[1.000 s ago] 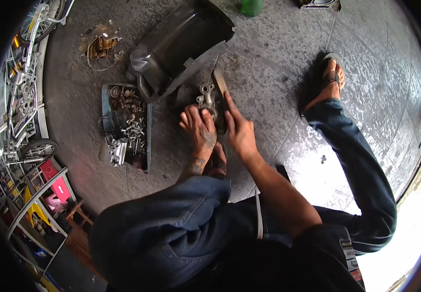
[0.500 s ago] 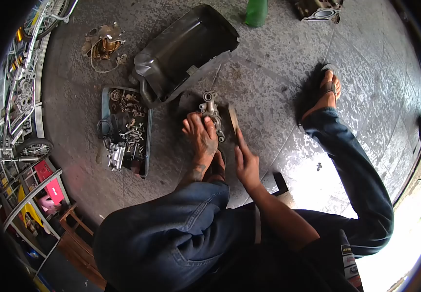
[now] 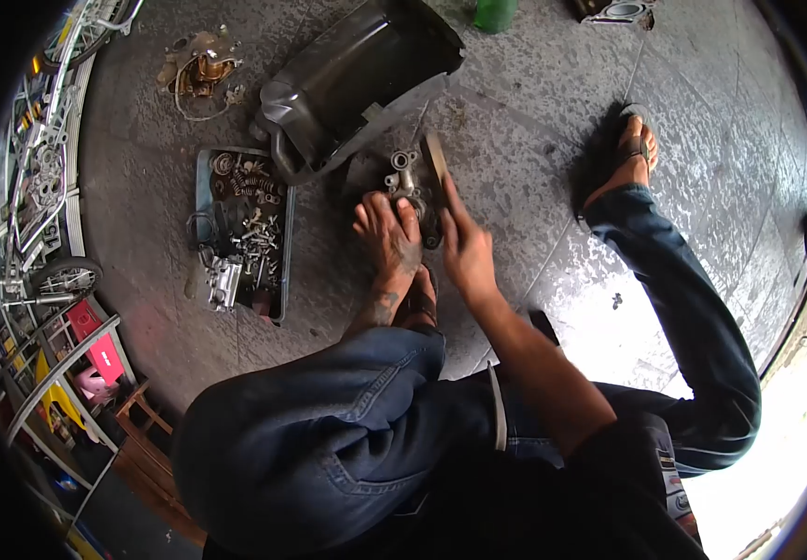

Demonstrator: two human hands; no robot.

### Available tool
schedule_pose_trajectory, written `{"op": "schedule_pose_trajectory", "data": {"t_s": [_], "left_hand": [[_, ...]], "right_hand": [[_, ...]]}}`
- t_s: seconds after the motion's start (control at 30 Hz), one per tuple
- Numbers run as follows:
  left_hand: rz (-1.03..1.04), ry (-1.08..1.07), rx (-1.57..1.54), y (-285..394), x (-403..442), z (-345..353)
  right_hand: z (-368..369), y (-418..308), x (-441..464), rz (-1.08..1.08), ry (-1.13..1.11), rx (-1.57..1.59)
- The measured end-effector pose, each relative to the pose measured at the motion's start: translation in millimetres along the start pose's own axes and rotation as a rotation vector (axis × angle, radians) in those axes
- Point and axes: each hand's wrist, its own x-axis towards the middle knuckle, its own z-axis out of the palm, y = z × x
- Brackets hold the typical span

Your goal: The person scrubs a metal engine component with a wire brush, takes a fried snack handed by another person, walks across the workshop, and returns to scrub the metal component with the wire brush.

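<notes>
Metal part (image 3: 404,175) lies just above the middle of the frame, beneath the left hand (image 3: 389,238). Largest is a black pan (image 3: 352,75), upper centre; next, a blue tray (image 3: 203,175) at centre left. Left fingers bend over the part, thumb on top; their grip I cannot tell. The right hand (image 3: 469,259) clasps a flat tool (image 3: 435,157) beside it. Small bolts (image 3: 259,245) lie in the tray.

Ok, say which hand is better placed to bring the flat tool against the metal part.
Likely the right hand: it grips the flat tool beside the metal part, while the left hand holds that part.
</notes>
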Motion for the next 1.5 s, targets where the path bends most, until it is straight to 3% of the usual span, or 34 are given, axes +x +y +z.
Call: {"op": "schedule_pose_trajectory", "data": {"t_s": [0.07, 0.1, 0.13, 0.2, 0.33, 0.4, 0.47, 0.63, 0.77, 0.87, 0.97, 1.07, 1.13, 1.33, 1.47, 1.5], "left_hand": [[-0.007, 0.016, -0.034, 1, -1, 0], [-0.011, 0.018, -0.049, 2, -1, 0], [-0.016, 0.010, -0.052, 2, -3, 1], [0.007, 0.047, -0.066, 0, -2, 4], [-0.007, 0.034, -0.040, 1, -1, 2], [-0.009, 0.040, -0.048, -2, -4, 1], [-0.031, 0.040, -0.077, -2, -2, 7], [-0.005, 0.038, -0.028, 0, -2, 3], [0.004, 0.087, -0.069, -3, -2, 8], [0.022, 0.107, -0.056, -4, -3, 10], [-0.003, 0.073, -0.043, -2, -6, 6], [0.010, 0.093, -0.042, -4, -3, 5], [0.026, 0.147, -0.078, -4, -1, 12], [0.030, 0.078, -0.020, -5, -2, 6], [0.034, 0.113, -0.055, 1, 4, 8], [0.028, 0.102, -0.059, -1, 3, 8]], "right_hand": [[-15, 19, -46, 0.020, -0.042, -0.033], [-18, 13, -47, -0.172, 0.055, -0.076], [-19, 10, -47, -0.165, 0.053, -0.082], [-11, -1, -26, 0.140, -0.092, 0.049], [8, 14, 11, -0.068, 0.002, -0.078], [-6, 19, -36, 0.006, -0.032, -0.013], [-10, 49, -63, -0.173, 0.060, -0.081], [7, 8, 8, -0.024, -0.019, -0.076], [-6, 37, -59, -0.090, 0.030, -0.084], [-3, 27, -40, -0.094, 0.060, -0.075], [4, -6, 22, 0.136, -0.143, -0.111], [1, 24, -39, -0.023, 0.004, -0.016], [-3, 32, -63, -0.155, 0.101, -0.111], [3, -7, -1, 0.204, -0.119, -0.015], [-1, 39, -51, -0.296, 0.161, -0.106], [2, 32, -41, -0.229, 0.135, -0.062]]}}
